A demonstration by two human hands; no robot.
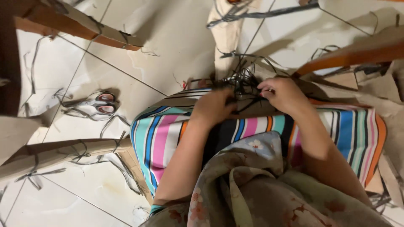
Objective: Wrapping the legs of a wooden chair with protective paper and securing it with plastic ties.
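While the tangle of dark strapping point(242, 82) sits bunched on the cardboard piece point(252, 107) across the striped lap, both hands pinch into it — left hand point(212, 107) and right hand point(282, 93) curled closed on strands. Best kept taut and close. The cardboard runs left-right; scissors point(101, 103) lie well apart.

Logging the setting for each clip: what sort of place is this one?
Probably a home floor used as a makeshift craft or packing spot: pale floor tiles, cardboard pieces tied with dark strapping, scissors lying loose, and both hands working over a striped-cloth lap.
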